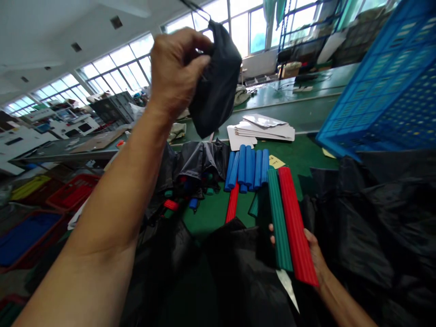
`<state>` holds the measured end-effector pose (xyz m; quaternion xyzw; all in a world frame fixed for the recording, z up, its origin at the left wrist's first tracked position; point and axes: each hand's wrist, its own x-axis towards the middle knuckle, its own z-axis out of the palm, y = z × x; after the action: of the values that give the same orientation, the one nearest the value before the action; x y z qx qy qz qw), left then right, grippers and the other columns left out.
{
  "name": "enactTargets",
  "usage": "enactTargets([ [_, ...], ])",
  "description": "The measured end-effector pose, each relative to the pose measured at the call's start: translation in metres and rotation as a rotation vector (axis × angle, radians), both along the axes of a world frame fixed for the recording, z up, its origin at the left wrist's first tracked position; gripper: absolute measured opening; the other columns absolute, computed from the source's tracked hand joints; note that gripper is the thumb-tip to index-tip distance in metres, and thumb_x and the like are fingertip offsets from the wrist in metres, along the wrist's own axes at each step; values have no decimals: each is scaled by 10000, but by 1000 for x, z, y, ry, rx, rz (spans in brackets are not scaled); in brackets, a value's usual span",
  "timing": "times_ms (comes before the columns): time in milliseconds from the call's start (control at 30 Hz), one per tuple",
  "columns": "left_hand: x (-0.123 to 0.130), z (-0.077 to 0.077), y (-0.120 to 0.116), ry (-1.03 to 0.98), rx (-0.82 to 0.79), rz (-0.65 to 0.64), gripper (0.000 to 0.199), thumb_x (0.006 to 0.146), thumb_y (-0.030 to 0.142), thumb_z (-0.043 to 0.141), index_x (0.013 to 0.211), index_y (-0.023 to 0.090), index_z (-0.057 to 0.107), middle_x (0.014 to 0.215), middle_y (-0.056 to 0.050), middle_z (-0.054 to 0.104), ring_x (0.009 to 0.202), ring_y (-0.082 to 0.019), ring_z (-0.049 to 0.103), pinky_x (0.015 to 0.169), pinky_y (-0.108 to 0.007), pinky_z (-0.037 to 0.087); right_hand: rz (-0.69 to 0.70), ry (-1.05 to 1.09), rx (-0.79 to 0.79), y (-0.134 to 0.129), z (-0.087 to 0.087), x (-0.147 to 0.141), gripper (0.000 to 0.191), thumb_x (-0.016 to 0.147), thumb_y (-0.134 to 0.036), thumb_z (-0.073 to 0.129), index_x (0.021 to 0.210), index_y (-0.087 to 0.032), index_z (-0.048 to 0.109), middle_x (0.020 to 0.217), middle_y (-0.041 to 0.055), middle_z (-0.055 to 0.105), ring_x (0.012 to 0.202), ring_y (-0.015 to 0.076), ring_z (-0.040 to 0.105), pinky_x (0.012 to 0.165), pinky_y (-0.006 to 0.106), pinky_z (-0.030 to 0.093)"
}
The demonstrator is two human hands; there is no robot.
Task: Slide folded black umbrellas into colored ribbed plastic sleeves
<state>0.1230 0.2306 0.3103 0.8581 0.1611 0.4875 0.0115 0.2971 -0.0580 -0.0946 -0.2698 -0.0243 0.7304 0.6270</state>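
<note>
Pinching a black cloth pouch [216,79] aloft in a clenched left hand [179,72], a worker cradles ribbed bars in the right hand [315,254].
That hand cups the red bar [295,225] and green bar [279,218] from below, a loose hold that could let them slide onto the black fabric [371,227] on the green bench [211,213]; the pouch, pinched at one gathered edge, could drop toward the blue tubes [247,168].

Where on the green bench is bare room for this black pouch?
Bare green bench lies between the black cloth and red strip, and right of the blue tubes, below the blue crate. Around the right hand is crowded.
</note>
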Motion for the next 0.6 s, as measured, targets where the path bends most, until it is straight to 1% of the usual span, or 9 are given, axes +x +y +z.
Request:
enactTargets([
  [33, 15, -11, -5, 60, 44, -56, 208, 786, 151, 589, 956, 229, 680, 880, 74, 669, 890, -147, 643, 844, -311, 504, -4, 5, -5, -3, 2, 0, 601, 725, -611, 543, 1146, -188, 615, 1149, 78, 668, 937, 249, 669, 751, 394, 554],
  [67, 30, -30, -10, 127, 57, -101, 222, 785, 129, 586, 969, 207, 683, 897, 62, 683, 890, -140, 643, 861, -307, 502, -5, 12, -9, -6, 5, 1, 608, 710, -612, 556, 1136, -184, 623, 1154, 77, 666, 939, 247, 668, 755, 389, 553],
  [100, 43, -55, -13, 205, 51, -126, 225, 786, 117, 588, 978, 180, 687, 927, 35, 696, 898, -137, 643, 876, -310, 499, -3, 21, -10, -11, 7, 2, 618, 691, -612, 571, 1127, -180, 631, 1158, 77, 664, 941, 246, 667, 757, 383, 553],
  [167, 62, -115, -16, 380, -27, -94, 186, 793, 117, 590, 938, 155, 699, 906, -12, 705, 882, -152, 645, 864, -318, 502, 10, 40, 0, -22, 13, 4, 639, 646, -598, 613, 1123, -174, 639, 1151, 75, 666, 947, 241, 665, 758, 368, 551],
  [267, 72, -206, -19, 574, -183, -31, 190, 839, 160, 557, 955, 164, 707, 916, -50, 711, 896, -162, 642, 857, -290, 487, 41, 68, 36, -38, 23, 6, 698, 559, -555, 688, 1131, -157, 637, 1088, 80, 686, 932, 228, 668, 758, 340, 547],
  [367, 68, -273, -29, 670, -412, 108, 222, 861, 209, 533, 1003, 194, 703, 999, -51, 709, 960, -163, 632, 891, -274, 464, 59, 64, 53, -48, 32, 6, 745, 494, -532, 729, 1124, -146, 633, 1027, 82, 699, 909, 225, 671, 765, 332, 542],
  [467, 62, -309, -43, 691, -546, 207, 235, 858, 228, 520, 998, 211, 708, 1011, -47, 712, 963, -167, 638, 871, -269, 468, 41, 21, 40, -49, 39, 3, 746, 470, -531, 745, 1106, -158, 628, 1053, 83, 689, 909, 230, 667, 758, 332, 544],
  [533, 60, -320, -51, 696, -566, 229, 229, 849, 239, 523, 971, 219, 716, 985, -48, 718, 935, -173, 647, 840, -269, 477, 38, -10, 49, -47, 44, -1, 728, 493, -545, 741, 1101, -164, 618, 1063, 91, 679, 889, 228, 667, 726, 323, 549],
  [600, 58, -323, -57, 698, -578, 248, 215, 841, 263, 535, 947, 233, 719, 975, -44, 719, 925, -174, 650, 822, -266, 478, 76, -27, 90, -44, 49, -8, 707, 524, -541, 744, 1105, -163, 605, 1014, 101, 683, 843, 225, 671, 679, 312, 551],
])
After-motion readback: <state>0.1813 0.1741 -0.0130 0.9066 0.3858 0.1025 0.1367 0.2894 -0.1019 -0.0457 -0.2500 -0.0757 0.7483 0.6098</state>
